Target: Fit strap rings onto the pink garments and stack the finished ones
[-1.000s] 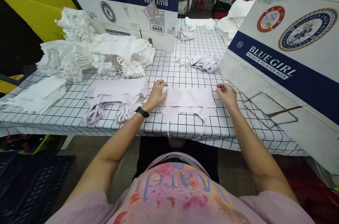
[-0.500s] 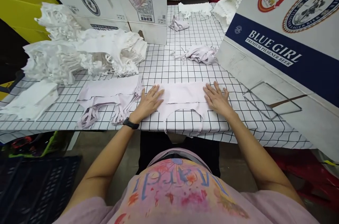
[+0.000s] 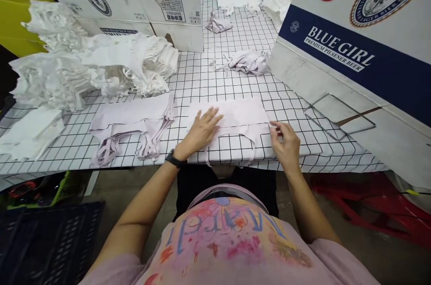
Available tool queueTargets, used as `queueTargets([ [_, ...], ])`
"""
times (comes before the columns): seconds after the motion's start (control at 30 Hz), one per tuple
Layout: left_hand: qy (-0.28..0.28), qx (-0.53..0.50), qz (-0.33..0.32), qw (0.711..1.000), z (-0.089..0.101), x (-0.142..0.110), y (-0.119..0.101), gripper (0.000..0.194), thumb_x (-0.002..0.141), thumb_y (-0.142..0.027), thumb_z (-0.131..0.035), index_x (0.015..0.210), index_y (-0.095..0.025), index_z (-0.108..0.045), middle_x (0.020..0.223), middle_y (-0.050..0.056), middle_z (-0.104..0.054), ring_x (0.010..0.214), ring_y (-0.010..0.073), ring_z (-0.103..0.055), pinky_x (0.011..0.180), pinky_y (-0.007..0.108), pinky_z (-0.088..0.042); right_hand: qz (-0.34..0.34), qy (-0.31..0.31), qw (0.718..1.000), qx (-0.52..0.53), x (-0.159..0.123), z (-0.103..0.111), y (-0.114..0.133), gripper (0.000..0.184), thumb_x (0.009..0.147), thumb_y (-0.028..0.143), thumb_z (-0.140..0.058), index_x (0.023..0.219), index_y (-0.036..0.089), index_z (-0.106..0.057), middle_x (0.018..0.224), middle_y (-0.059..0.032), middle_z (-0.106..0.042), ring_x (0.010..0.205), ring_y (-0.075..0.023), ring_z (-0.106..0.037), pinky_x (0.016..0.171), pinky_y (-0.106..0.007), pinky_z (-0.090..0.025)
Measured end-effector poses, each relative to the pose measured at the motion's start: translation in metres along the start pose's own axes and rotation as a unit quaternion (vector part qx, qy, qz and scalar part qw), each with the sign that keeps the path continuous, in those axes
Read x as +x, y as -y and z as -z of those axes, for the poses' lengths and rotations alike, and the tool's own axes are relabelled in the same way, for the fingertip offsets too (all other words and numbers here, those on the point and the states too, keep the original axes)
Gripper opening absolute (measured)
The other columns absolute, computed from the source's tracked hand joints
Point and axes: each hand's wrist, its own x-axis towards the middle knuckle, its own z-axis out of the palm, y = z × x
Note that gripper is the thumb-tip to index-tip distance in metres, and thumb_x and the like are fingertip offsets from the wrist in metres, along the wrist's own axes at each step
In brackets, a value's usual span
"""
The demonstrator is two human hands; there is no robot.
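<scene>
A pale lilac strappy top (image 3: 240,112) lies flat near the table's front edge, its straps toward me. My left hand (image 3: 204,130) rests on its left part with fingers stretched out. At the top's right edge, my right hand (image 3: 285,141) has its fingers curled, thumb and forefinger pinching the side of the fabric. Left of my left hand lies a neat stack of similar lilac tops (image 3: 133,116), straps hanging toward the front edge. A crumpled heap of lilac garments (image 3: 249,61) sits farther back.
Piles of white garments (image 3: 131,58) fill the left side, with a flat white piece (image 3: 32,130) in front. A beer carton (image 3: 182,29) stands at the back left. Another carton (image 3: 336,81) leans in from the right, a wire frame (image 3: 340,116) against it. A red stool (image 3: 367,204) is below.
My left hand has slid right and inward over the lilac top. My right hand has gone from lying flat to curled fingers at the top's right edge.
</scene>
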Motion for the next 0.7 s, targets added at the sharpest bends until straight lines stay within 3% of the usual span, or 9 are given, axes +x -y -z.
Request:
queueTargets([
  [0.07, 0.023, -0.011, -0.055, 0.998, -0.004, 0.019, -0.022, 0.050, 0.110, -0.036, -0.031, 0.157, -0.021, -0.040, 0.172, 0.009, -0.024, 0.162, 0.0235, -0.019, 0.134, 0.053, -0.015, -0.116, 0.032, 0.988, 0.093, -0.027, 0.006, 0.007, 0.037, 0.097, 0.051, -0.057, 0.109, 0.020, -0.073, 0.097, -0.0102, -0.076, 0.076, -0.0213, -0.068, 0.072, -0.037, -0.057],
  [0.13, 0.043, -0.015, -0.093, 0.995, -0.009, 0.035, -0.039, 0.052, 0.110, -0.038, -0.030, 0.158, -0.018, -0.038, 0.172, 0.010, -0.024, 0.162, 0.0238, -0.019, 0.134, 0.051, -0.015, -0.210, 0.121, 0.954, 0.175, -0.052, 0.013, 0.006, 0.044, 0.093, 0.059, -0.060, 0.101, 0.018, -0.074, 0.084, -0.0085, -0.075, 0.058, -0.0165, -0.061, 0.055, -0.030, -0.050],
  [0.23, 0.064, -0.024, -0.128, 0.989, -0.018, 0.050, -0.058, 0.054, 0.111, -0.039, -0.028, 0.160, -0.017, -0.035, 0.172, 0.011, -0.024, 0.162, 0.0230, -0.018, 0.134, 0.049, -0.014, -0.284, 0.237, 0.906, 0.206, -0.084, 0.016, -0.006, 0.056, 0.087, 0.070, -0.063, 0.093, 0.016, -0.076, 0.085, -0.0117, -0.077, 0.055, -0.0158, -0.061, 0.046, -0.027, -0.043],
  [0.3, 0.075, -0.034, -0.142, 0.986, -0.024, 0.055, -0.065, 0.056, 0.111, -0.040, -0.027, 0.162, -0.018, -0.032, 0.173, 0.011, -0.022, 0.162, 0.0220, -0.016, 0.134, 0.047, -0.014, -0.309, 0.244, 0.895, 0.209, -0.099, 0.011, -0.015, 0.060, 0.080, 0.074, -0.068, 0.096, 0.017, -0.077, 0.095, -0.0138, -0.078, 0.067, -0.0202, -0.069, 0.051, -0.028, -0.049],
  [0.4, 0.084, -0.041, -0.152, 0.984, -0.036, 0.056, -0.069, 0.058, 0.110, -0.045, -0.027, 0.162, -0.020, -0.031, 0.173, 0.010, -0.017, 0.163, 0.0233, -0.012, 0.134, 0.050, -0.013, -0.303, 0.217, 0.891, 0.261, -0.108, -0.007, -0.023, 0.065, 0.072, 0.076, -0.075, 0.105, 0.020, -0.076, 0.111, -0.0139, -0.078, 0.097, -0.0275, -0.073, 0.076, -0.036, -0.059],
  [0.53, 0.069, -0.034, -0.158, 0.984, -0.045, 0.053, -0.069, 0.060, 0.109, -0.052, -0.029, 0.163, -0.026, -0.031, 0.174, 0.007, -0.013, 0.163, 0.0241, -0.008, 0.134, 0.051, -0.010, -0.234, 0.249, 0.883, 0.321, -0.106, -0.030, -0.017, 0.055, 0.079, 0.071, -0.072, 0.104, 0.022, -0.076, 0.110, -0.0107, -0.078, 0.111, -0.0285, -0.070, 0.098, -0.041, -0.054],
  [0.6, 0.061, -0.029, -0.159, 0.985, -0.046, 0.051, -0.069, 0.059, 0.109, -0.054, -0.028, 0.163, -0.029, -0.031, 0.174, 0.005, -0.013, 0.163, 0.0227, -0.009, 0.134, 0.049, -0.010, -0.198, 0.270, 0.892, 0.305, -0.105, -0.031, -0.012, 0.049, 0.087, 0.067, -0.066, 0.104, 0.022, -0.076, 0.098, -0.0084, -0.079, 0.102, -0.0266, -0.072, 0.095, -0.040, -0.054],
  [0.7, 0.049, -0.022, -0.152, 0.987, -0.045, 0.049, -0.071, 0.057, 0.109, -0.053, -0.025, 0.162, -0.033, -0.033, 0.174, 0.002, -0.014, 0.163, 0.0211, -0.010, 0.134, 0.049, -0.010, -0.147, 0.239, 0.941, 0.189, -0.109, -0.016, -0.006, 0.042, 0.097, 0.058, -0.057, 0.101, 0.021, -0.077, 0.077, -0.0053, -0.073, 0.077, -0.0230, -0.069, 0.076, -0.037, -0.053],
])
